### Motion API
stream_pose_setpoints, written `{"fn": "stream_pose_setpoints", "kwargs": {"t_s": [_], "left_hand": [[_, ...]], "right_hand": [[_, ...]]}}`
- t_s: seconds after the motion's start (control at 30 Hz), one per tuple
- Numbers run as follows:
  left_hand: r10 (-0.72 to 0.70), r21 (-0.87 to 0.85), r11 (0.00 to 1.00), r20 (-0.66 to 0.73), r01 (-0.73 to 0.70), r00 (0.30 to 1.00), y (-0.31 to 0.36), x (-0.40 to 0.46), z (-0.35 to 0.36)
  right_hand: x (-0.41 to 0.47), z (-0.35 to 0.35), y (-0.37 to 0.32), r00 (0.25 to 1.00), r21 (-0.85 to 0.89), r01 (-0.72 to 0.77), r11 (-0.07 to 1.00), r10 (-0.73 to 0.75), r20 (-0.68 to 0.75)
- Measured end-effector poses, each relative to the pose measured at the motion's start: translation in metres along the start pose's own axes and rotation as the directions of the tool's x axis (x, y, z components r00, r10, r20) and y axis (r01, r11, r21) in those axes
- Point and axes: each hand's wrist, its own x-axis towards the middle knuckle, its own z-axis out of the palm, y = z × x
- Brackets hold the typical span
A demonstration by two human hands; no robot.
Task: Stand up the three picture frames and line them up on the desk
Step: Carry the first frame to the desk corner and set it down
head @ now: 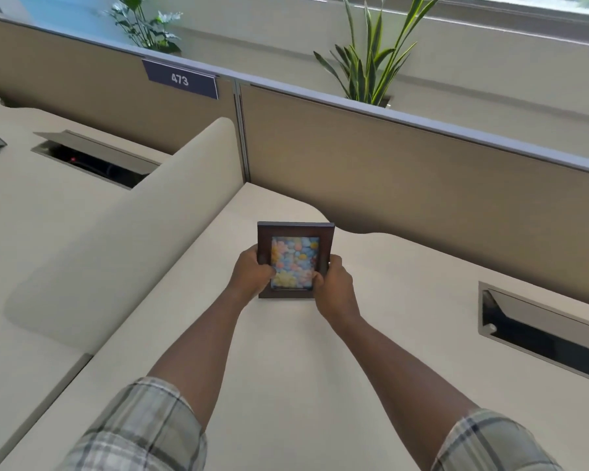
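Currently one picture frame (296,260) stood upright, bottom edge on the desk (320,368), held between both hands. Left hand (250,275) curled around its left edge, thumb on the front. Right hand (334,287) clasped the right edge, thumb on the glass. A cable hatch (541,331) lay well right of the right hand.

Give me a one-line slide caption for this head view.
Both hands, left and right, hold a dark wooden picture frame upright on the pale desk.
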Motion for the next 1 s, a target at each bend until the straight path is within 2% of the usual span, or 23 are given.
{"fn": "stream_pose_setpoints", "kwargs": {"t_s": [0.27, 0.47, 0.6, 1.0], "left_hand": [[0.002, -0.018, 1.0, -0.016, -0.002, 1.0, -0.013, 0.001, -0.002], [0.068, 0.135, 0.99, -0.262, -0.033, 0.963, -0.028, -0.018, 0.008], [0.141, 0.212, 0.975, -0.328, -0.073, 0.934, -0.032, -0.026, 0.017], [0.144, 0.222, 0.972, -0.28, -0.082, 0.949, -0.033, -0.012, 0.014]], "right_hand": [[0.002, 0.008, 0.006, 1.0, 0.026, -0.001, 1.0, 0.0, 0.031], [0.004, 0.015, 0.003, 0.999, 0.007, 0.002, 1.0, -0.003, 0.042], [0.004, 0.017, 0.004, 0.999, -0.001, -0.006, 1.0, 0.006, 0.036], [0.009, 0.015, 0.004, 0.999, 0.005, -0.017, 1.0, 0.017, 0.028]]}}
